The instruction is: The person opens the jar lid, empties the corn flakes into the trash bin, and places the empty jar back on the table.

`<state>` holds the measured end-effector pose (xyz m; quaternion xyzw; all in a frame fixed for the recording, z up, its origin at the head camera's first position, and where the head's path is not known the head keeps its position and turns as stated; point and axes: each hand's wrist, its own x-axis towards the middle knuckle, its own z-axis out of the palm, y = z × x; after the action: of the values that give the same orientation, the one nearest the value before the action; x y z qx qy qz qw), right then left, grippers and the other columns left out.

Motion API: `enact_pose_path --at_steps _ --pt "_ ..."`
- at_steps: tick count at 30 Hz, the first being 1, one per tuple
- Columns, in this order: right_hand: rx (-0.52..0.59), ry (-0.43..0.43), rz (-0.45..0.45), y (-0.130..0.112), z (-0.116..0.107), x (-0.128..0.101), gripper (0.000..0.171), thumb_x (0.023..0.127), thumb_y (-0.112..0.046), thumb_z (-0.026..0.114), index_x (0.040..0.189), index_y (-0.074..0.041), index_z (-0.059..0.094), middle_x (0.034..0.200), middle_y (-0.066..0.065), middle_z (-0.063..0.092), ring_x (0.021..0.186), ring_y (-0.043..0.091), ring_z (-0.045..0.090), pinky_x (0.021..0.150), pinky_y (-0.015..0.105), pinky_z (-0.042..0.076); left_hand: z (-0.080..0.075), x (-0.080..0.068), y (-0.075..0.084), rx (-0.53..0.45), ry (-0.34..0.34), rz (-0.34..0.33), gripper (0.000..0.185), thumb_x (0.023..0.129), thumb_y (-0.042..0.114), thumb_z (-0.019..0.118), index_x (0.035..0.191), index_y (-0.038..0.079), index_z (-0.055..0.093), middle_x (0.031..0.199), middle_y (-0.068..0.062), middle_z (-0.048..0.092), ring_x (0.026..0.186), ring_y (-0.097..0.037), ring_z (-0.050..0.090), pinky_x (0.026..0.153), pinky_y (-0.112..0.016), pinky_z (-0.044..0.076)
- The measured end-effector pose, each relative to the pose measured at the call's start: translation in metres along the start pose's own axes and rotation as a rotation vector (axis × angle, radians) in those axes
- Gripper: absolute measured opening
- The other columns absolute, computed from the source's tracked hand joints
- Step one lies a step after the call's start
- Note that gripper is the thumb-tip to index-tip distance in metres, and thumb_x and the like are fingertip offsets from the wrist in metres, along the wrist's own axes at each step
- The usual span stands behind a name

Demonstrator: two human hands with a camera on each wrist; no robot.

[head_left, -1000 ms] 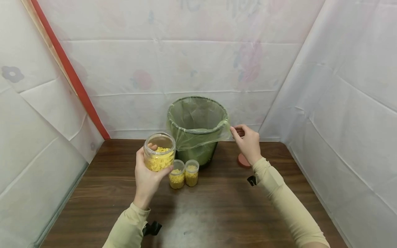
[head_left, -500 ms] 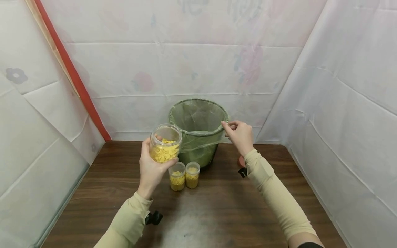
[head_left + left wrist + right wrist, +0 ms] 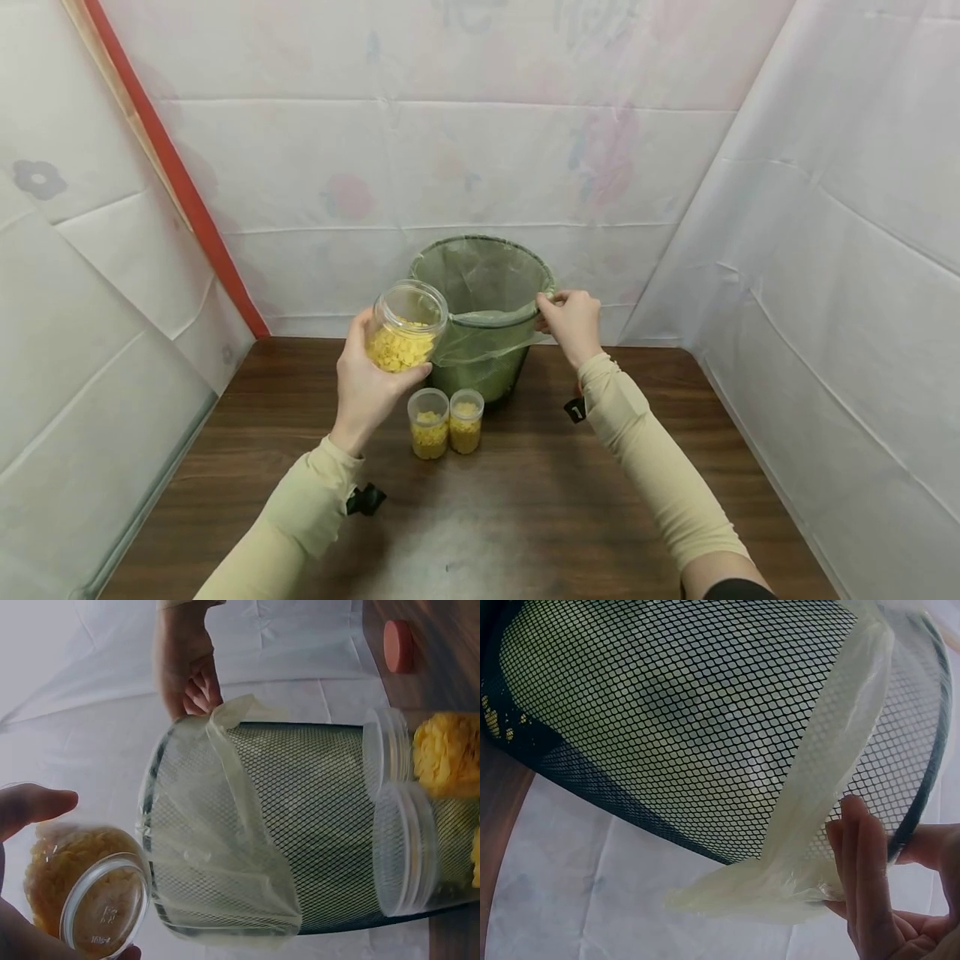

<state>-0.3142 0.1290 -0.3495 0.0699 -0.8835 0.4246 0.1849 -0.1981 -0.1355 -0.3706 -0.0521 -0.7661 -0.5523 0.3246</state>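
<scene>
My left hand (image 3: pixel 367 387) grips a clear jar (image 3: pixel 407 333) part filled with yellow pieces. The jar has no lid on and tilts toward the wastebasket, its mouth close to the near left rim. The wastebasket (image 3: pixel 682 727) is dark mesh, lined with a thin pale green plastic bag (image 3: pixel 217 832) folded over the rim. At the rim's right side, my right hand (image 3: pixel 573 325) pinches rim and bag, fingers outside and thumb over the edge. Loose bag film hangs beside those fingers in the right wrist view. The yellow pieces lie inside the jar.
Two smaller clear jars (image 3: pixel 429 429) with yellow contents stand side by side before the wastebasket. A red lid (image 3: pixel 398 646) lies on the wooden table (image 3: pixel 480 517) to the right, mostly hidden by the right arm in the head view. White sheets (image 3: pixel 480 158) enclose the back and sides.
My left hand has raised the jar and brought it right, nearer the wastebasket rim. My right hand has moved left from the bag's pulled-out edge onto the rim.
</scene>
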Motion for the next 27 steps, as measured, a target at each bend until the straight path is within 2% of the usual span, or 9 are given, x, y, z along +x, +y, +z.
enact_pose_path --at_steps 9,13,20,27 --pt "-0.016 0.049 0.005 -0.001 0.004 0.003 0.025 0.083 -0.024 0.056 0.073 -0.009 0.072 0.052 0.004 0.066 0.044 0.011 0.063 0.043 0.029 0.048 -0.003 0.013 0.007 0.077 -0.026 0.040 0.091 0.050 0.010 0.089 0.131 0.008 0.047 0.122 -0.012 0.059 0.113 -0.026 0.054 0.097 -0.044 0.040" --pt "-0.041 0.063 0.004 -0.001 0.005 0.003 0.025 0.082 -0.024 0.056 0.067 -0.011 0.070 0.051 0.002 0.066 0.044 0.011 0.063 0.044 0.028 0.045 -0.004 0.018 0.011 0.103 -0.036 0.033 0.097 0.051 0.013 0.090 0.135 0.012 0.040 0.127 -0.013 0.055 0.116 -0.028 0.052 0.096 -0.047 0.040" --pt "-0.072 0.063 0.004 0.000 0.006 0.004 0.025 0.082 -0.025 0.055 0.069 -0.011 0.070 0.051 0.002 0.065 0.045 0.011 0.063 0.044 0.028 0.044 -0.004 0.028 0.017 0.095 -0.051 0.004 0.095 0.051 0.013 0.090 0.128 0.008 0.034 0.128 -0.015 0.052 0.119 -0.031 0.049 0.099 -0.051 0.038" --pt "-0.090 0.064 0.003 0.000 0.007 0.003 0.024 0.083 -0.026 0.056 0.070 -0.011 0.069 0.052 0.002 0.066 0.046 0.013 0.064 0.049 0.029 0.047 -0.005 0.041 0.022 0.104 -0.065 0.023 0.094 0.051 0.013 0.091 0.126 0.006 0.035 0.127 -0.012 0.056 0.117 -0.031 0.050 0.098 -0.050 0.039"
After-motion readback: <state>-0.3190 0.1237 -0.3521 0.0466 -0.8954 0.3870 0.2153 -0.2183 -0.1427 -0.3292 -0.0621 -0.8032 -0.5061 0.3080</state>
